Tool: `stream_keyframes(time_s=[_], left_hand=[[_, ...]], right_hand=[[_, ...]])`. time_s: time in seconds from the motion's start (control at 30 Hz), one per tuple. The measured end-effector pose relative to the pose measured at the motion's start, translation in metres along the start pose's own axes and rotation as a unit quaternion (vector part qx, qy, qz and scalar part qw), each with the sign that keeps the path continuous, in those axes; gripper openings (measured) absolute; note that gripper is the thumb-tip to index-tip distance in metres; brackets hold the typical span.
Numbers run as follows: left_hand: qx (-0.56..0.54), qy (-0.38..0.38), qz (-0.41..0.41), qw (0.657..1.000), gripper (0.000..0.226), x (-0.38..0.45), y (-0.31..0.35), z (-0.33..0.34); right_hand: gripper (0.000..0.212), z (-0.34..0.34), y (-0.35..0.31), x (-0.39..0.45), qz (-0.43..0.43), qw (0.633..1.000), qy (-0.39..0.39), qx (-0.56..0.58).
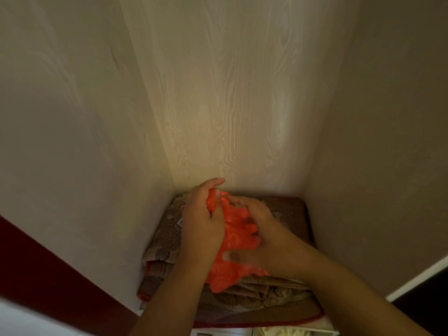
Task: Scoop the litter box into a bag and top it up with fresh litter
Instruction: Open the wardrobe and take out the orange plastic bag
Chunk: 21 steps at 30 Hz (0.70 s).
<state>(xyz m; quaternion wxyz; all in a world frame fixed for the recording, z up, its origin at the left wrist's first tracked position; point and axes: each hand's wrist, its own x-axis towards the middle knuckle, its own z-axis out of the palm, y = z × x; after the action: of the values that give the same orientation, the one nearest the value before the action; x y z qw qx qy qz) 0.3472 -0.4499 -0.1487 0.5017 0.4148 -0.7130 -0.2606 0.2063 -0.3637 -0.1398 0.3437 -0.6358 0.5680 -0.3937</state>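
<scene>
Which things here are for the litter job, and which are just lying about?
For the job:
- orange bag, crumpled, gripped by both hands
- left hand
- right hand

Lying about:
- folded brown fabric stacked under the bag
- wood-grain panel behind

No litter box, scoop or fresh litter shows in this view.

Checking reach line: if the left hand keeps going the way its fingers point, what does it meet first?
Left hand grips the orange bag, fingers pointing away from the camera. Straight on, it would likely meet the wood-grain back panel just past the folded brown fabric. Depth to the panel is unclear.
</scene>
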Motion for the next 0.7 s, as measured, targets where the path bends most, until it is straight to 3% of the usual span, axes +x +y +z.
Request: stream_keyframes(time_s=[0.07,0.1,0.17,0.23,0.37,0.43,0.5,0.57,0.7], left_hand=[[-0.033,0.017,-0.030,0.999,0.016,-0.002,0.003,-0.001],[-0.058,0.010,-0.048,0.997,0.013,-0.005,0.007,-0.002],[-0.097,-0.027,-0.074,0.992,0.031,-0.014,0.011,-0.002],[-0.088,-0.060,-0.070,0.992,0.037,-0.023,0.008,0.000],[-0.033,-0.100,-0.047,0.993,0.019,-0.031,-0.015,0.006],[-0.049,-0.150,-0.053,0.986,0.013,-0.033,-0.023,0.005],[-0.061,-0.225,-0.061,0.970,0.031,-0.035,-0.030,-0.001],[-0.023,-0.281,-0.050,0.958,0.048,-0.036,-0.040,-0.008],[0.079,-0.283,-0.019,0.956,0.045,-0.039,-0.060,-0.018]], right_hand=[[0.091,0.002,0.004,0.003,-0.006,0.999,-0.013,-0.033],[0.081,0.003,0.004,0.005,-0.003,0.999,0.003,-0.039],[0.052,0.002,0.007,0.010,0.004,0.997,0.061,-0.057],[0.036,0.000,0.010,0.014,0.003,0.992,0.106,-0.064],[0.027,0.002,0.010,0.022,0.033,0.994,0.102,0.000],[0.020,0.008,0.012,0.025,0.059,0.992,0.090,0.059],[0.011,0.015,0.016,0.027,0.103,0.978,0.075,0.167],[0.016,0.024,0.020,0.028,0.147,0.947,0.046,0.283],[0.026,0.042,0.027,0.027,0.148,0.907,-0.015,0.395]])
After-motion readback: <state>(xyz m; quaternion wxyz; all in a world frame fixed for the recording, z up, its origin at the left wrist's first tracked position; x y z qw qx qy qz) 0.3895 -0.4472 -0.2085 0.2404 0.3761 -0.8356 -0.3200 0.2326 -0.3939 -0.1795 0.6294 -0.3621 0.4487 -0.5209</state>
